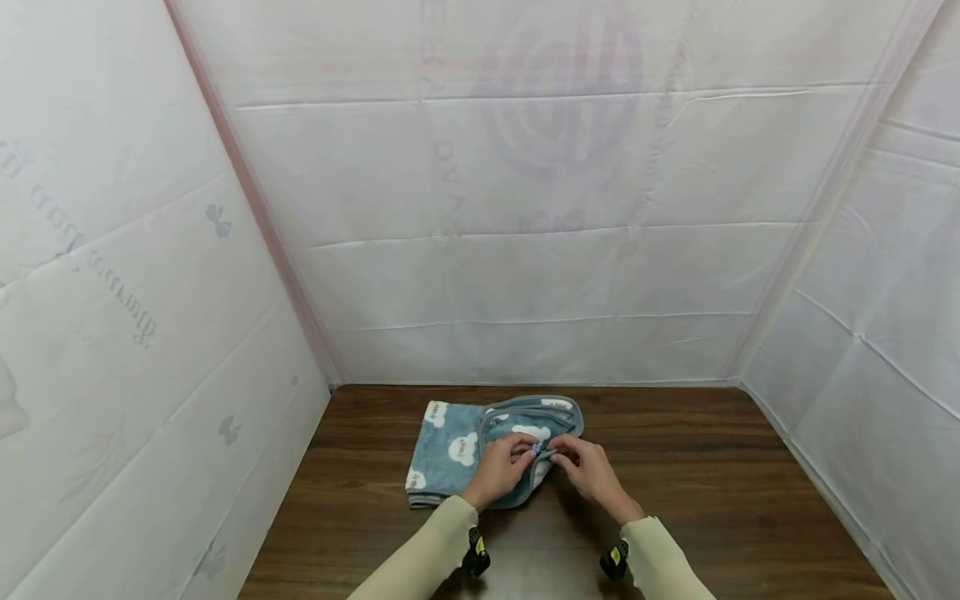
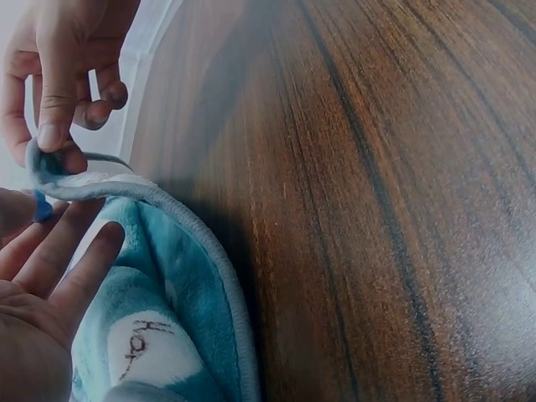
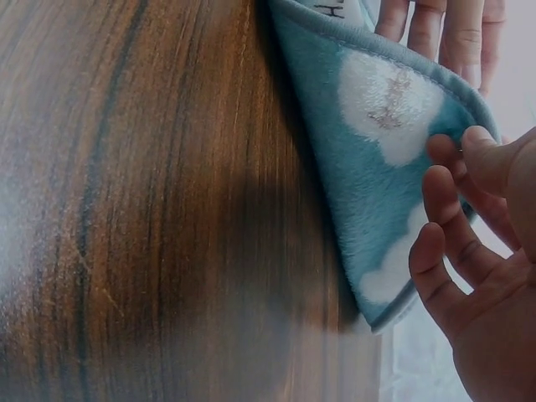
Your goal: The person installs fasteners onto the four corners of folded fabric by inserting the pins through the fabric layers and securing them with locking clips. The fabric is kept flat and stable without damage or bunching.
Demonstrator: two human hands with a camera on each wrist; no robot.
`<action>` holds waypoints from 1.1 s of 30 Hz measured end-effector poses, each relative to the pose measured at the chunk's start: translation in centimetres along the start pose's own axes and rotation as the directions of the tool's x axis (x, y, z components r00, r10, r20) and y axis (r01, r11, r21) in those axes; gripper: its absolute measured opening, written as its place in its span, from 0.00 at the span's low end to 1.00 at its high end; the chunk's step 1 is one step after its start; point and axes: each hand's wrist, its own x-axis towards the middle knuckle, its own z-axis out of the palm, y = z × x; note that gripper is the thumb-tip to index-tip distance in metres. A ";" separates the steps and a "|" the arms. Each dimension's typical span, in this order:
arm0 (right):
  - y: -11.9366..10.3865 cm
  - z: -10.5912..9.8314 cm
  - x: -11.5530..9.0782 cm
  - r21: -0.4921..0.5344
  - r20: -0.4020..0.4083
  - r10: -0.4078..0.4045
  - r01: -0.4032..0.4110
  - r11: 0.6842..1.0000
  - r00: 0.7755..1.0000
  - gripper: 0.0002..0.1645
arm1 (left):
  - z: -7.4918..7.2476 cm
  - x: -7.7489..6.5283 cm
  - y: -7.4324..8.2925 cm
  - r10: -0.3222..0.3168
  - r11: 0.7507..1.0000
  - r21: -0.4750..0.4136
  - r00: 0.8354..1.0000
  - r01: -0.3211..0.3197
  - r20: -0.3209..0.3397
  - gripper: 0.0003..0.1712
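A teal fleece blanket (image 1: 444, 446) with white clouds and a grey bound edge lies folded on the wooden table, its right part turned over in a rounded flap. My left hand (image 1: 501, 471) pinches a small blue piece (image 2: 43, 208) right at the bound edge; its kind is too small to tell. Between thumb and forefinger, my right hand (image 1: 591, 473) grips the bound edge just to the right of it. In the right wrist view that edge is lifted, and a cloud-printed corner (image 3: 389, 260) hangs below my fingers.
The dark brown table (image 1: 675, 467) extends to both sides of the blanket. White sheeting stands around it as a back wall (image 1: 540, 283), a left wall (image 1: 187, 333) and a right wall (image 1: 862, 333).
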 end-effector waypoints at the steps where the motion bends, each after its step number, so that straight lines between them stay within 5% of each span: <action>1: 0.0 0.0 0.0 0.002 0.003 0.001 -0.001 1.000 1.000 0.08 | 0.0 0.0 0.0 0.004 1.000 0.008 1.000 -0.004 0.000 0.13; 25: -0.1 0.4 0.2 0.005 -0.022 -0.069 0.069 0.998 0.997 0.07 | 0.5 -0.2 0.1 0.038 0.999 0.003 0.999 -0.038 0.002 0.08; 33: -0.1 0.4 0.0 0.015 0.008 0.016 -0.016 1.000 1.000 0.08 | 0.5 -0.3 0.0 0.049 0.999 -0.008 0.999 -0.049 0.021 0.09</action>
